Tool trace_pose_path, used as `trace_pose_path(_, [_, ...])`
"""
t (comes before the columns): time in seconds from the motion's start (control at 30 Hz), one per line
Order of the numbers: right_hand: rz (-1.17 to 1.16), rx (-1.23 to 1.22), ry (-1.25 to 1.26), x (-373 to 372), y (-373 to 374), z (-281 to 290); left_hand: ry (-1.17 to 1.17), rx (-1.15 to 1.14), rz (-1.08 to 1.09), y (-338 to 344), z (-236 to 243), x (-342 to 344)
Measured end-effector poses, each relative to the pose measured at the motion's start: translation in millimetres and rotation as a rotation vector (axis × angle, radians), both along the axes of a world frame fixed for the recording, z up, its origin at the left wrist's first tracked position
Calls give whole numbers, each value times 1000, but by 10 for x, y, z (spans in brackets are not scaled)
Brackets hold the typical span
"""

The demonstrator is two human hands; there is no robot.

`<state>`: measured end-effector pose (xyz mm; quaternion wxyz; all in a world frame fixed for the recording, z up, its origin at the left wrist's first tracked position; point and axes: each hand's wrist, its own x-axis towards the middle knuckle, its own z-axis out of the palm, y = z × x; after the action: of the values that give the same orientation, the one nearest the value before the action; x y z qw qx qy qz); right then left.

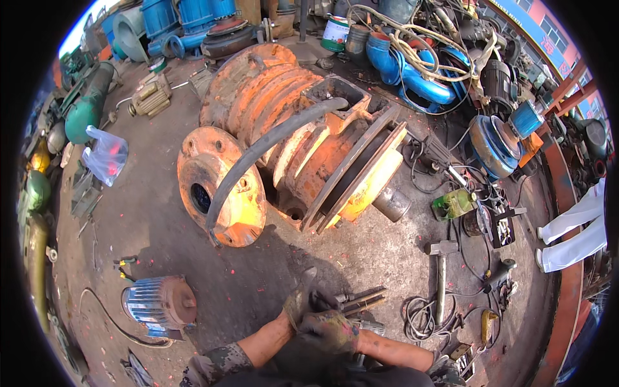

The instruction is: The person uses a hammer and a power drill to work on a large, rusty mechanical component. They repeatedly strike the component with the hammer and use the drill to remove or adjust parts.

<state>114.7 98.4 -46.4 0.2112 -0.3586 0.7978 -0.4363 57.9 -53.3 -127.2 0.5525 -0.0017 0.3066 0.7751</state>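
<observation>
Both hands, left [298, 303] and right [329, 327], seem mid-gloving, fingers closed on fabric, tools [361, 300] beside them to grasp next.

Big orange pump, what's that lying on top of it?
A thick dark hose curves over the big orange pump, from its open top box down across the round flange. What is inside the box cannot be seen.

Big rusty orange pump casing [290, 135] lies mid-floor, a black hose [258, 151] draped over it. White plastic bag [106, 155] sits near the left edge, blue pump housings [412, 71] along the far edge, a sledgehammer [441, 277] toward the right.
</observation>
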Motion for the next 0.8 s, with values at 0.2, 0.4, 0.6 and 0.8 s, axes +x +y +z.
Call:
trace_pose_path(0.2, [-61, -99, 101, 239, -78, -253, -71, 223, 57, 301, 176, 120])
trace_pose_path(0.4, [-62, -87, 126, 238, -95, -197, -54, -134, 97, 142, -518, 182])
trace_pose_path(0.6, [-61, -87, 93, 227, 47, -183, 69, 128, -194, 554, 179, 91])
trace_pose_path(0.8, [-511, 17, 275, 205, 896, 102, 604, -374, -418, 90, 1416, -322])
